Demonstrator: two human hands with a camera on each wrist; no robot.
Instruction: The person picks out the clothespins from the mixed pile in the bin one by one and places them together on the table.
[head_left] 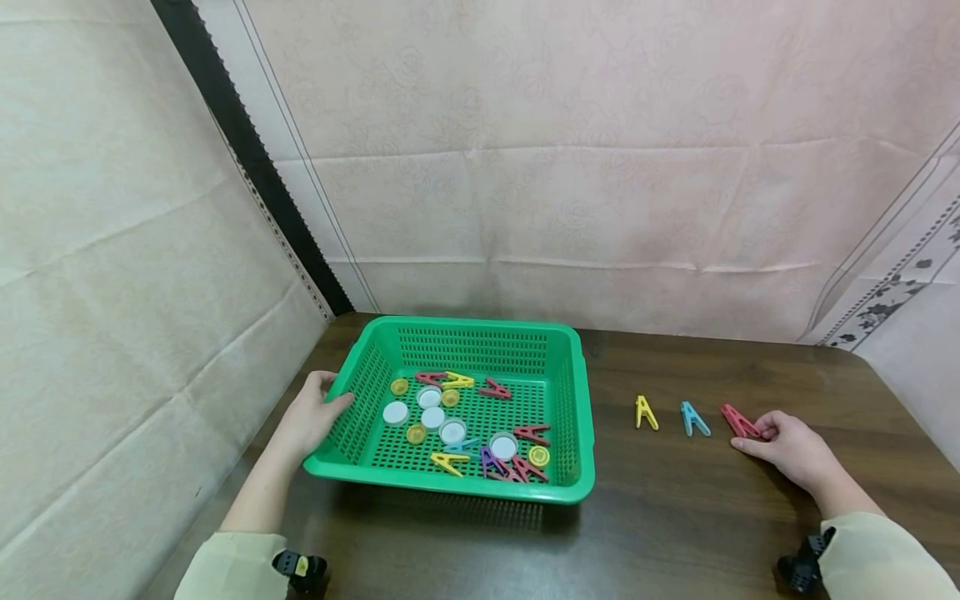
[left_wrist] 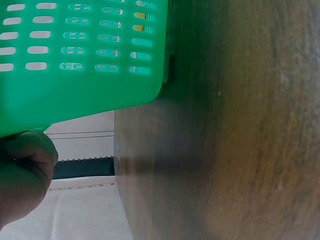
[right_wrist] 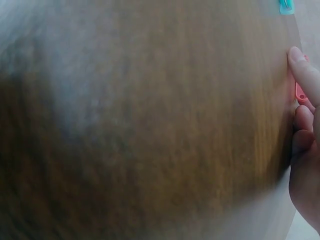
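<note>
A green plastic basket (head_left: 480, 493) with perforated walls stands on the left part of the table. My left hand (head_left: 307, 417) grips its left rim, thumb on the inner side; the left wrist view shows the curled fingers (left_wrist: 37, 150) at the rim. Far to the right, a red clothespin (head_left: 738, 421) lies on the wood, its leg end at my right hand (head_left: 787, 450), which pinches it between thumb and fingers. Part of this red clothespin (right_wrist: 300, 92) shows behind the thumb in the right wrist view. To its left are a blue clothespin (head_left: 694, 419) and a yellow clothespin (head_left: 645, 412).
Inside the basket lie several white caps (head_left: 396, 412), several yellow caps (head_left: 416, 433) and several clothespins in red, yellow, blue and purple, such as a yellow one (head_left: 448, 462). A pale cloth (head_left: 600, 208) hangs behind the brown table (head_left: 637, 533) and along its left side.
</note>
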